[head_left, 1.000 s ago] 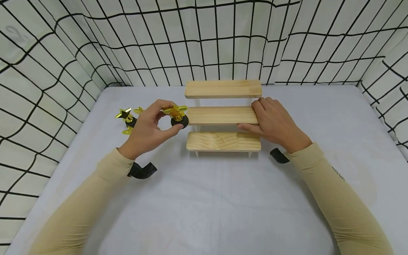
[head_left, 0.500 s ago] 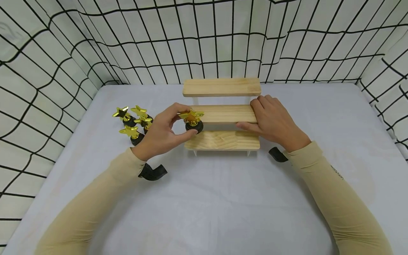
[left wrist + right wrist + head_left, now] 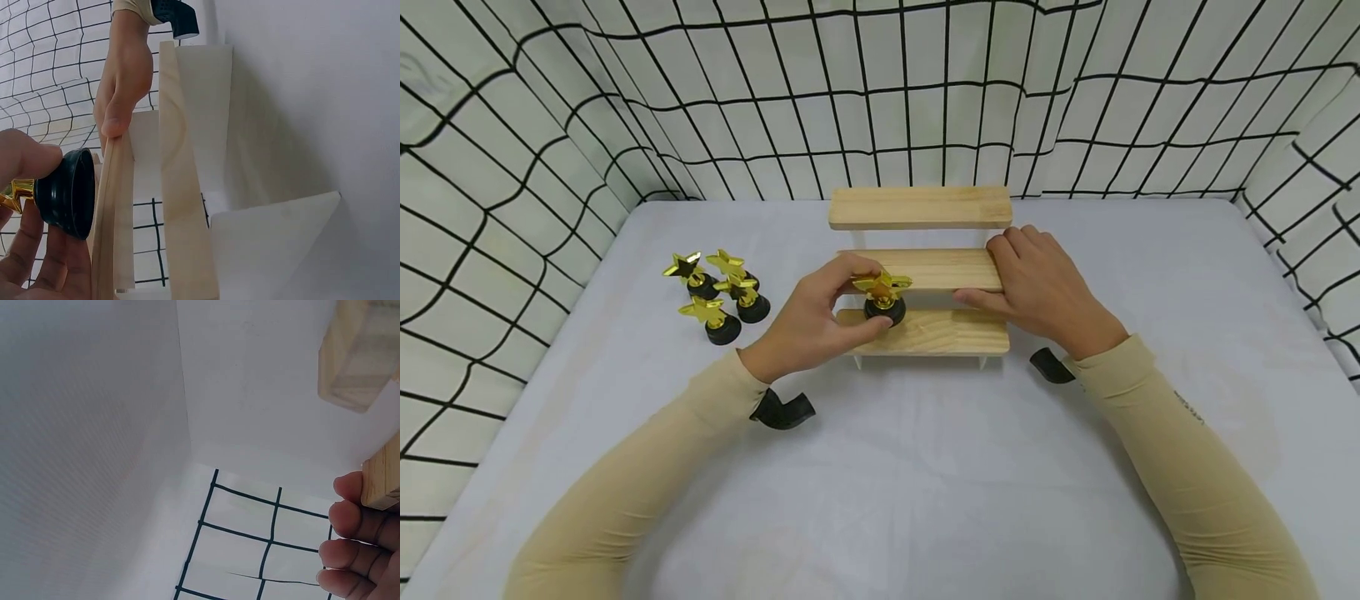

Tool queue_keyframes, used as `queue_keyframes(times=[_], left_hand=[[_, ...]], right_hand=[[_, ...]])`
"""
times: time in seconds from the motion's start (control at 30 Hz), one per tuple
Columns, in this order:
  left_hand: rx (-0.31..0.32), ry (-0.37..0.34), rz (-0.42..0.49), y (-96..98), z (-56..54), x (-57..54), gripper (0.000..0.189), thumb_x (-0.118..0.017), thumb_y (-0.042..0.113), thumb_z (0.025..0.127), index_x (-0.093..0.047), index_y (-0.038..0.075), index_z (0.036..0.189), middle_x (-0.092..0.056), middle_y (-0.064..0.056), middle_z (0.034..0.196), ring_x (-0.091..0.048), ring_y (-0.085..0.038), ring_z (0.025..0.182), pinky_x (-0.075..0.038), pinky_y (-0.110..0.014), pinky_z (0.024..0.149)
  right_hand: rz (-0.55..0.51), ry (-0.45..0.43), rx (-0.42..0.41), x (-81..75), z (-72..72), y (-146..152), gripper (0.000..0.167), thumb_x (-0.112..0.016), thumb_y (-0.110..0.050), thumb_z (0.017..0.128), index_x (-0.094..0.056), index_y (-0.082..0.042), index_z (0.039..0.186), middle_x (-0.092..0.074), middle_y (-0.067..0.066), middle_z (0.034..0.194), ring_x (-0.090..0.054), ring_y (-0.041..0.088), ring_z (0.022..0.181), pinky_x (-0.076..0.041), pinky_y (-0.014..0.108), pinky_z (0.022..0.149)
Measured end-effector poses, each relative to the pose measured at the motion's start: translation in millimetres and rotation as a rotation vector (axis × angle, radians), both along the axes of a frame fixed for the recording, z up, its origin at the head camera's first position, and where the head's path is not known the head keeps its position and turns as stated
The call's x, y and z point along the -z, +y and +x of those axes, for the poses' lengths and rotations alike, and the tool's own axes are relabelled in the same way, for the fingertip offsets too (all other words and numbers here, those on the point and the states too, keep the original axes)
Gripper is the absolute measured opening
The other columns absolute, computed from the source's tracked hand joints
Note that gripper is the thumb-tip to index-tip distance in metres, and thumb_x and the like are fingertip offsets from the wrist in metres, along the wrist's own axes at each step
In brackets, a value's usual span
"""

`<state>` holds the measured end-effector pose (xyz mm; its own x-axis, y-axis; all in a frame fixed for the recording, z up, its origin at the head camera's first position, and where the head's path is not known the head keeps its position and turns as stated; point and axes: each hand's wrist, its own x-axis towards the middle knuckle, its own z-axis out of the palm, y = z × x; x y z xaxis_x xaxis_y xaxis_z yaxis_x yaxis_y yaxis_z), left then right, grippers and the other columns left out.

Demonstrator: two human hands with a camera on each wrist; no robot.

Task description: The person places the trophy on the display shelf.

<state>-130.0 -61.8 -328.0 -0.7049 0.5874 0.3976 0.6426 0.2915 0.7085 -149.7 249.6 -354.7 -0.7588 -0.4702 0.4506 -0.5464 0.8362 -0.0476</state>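
A small gold star trophy [image 3: 884, 297] with a round black base is pinched between the thumb and fingers of my left hand [image 3: 820, 321]. It hangs in front of the middle board of a three-step wooden shelf [image 3: 940, 271], and the left wrist view shows the black base [image 3: 72, 194] tilted close to the board's edge. My right hand [image 3: 1045, 287] grips the right end of that middle board, thumb along its front and fingers behind. In the right wrist view the fingertips [image 3: 347, 519] curl by the board's end. Part of the middle and bottom boards is hidden behind the left hand.
Several more gold star trophies [image 3: 722, 287] with black bases stand in a cluster on the white tabletop [image 3: 925, 483], left of the shelf. A black wire grid [image 3: 925, 92] over white walls borders the table at the back and sides.
My left hand has carried the trophy rightward and slightly toward me, from beside the shelf's left end to in front of its boards. The right hand keeps its hold on the middle board.
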Motion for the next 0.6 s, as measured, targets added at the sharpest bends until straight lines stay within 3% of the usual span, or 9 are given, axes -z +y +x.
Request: queue_keyframes(times=[0.13,0.6], left_hand=[[0.015,-0.002,-0.01,5.3,2.9,1.0,0.048,-0.084,0.006,0.084,-0.059,0.002,0.125,-0.065,-0.01,0.121,-0.063,-0.017,0.108,-0.06,-0.04,0.103],[0.104,0.01,-0.031,29.7,7.2,12.0,0.045,-0.083,0.009,0.087,-0.061,0.004,0.126,-0.067,-0.007,0.12,-0.064,-0.017,0.112,-0.057,-0.037,0.103]], right_hand=[[0.008,0.007,0.005,0.9,0.2,0,0.098,-0.016,-0.089,0.09,-0.056,0.001,0.093,-0.059,0.015,0.083,-0.052,0.032,0.073,-0.044,0.043,0.065],[0.024,-0.002,0.025,-0.4,1.2,-1,0.101,-0.013,-0.09,0.089,-0.058,0.001,0.096,-0.061,0.016,0.086,-0.053,0.033,0.075,-0.045,0.043,0.065]])
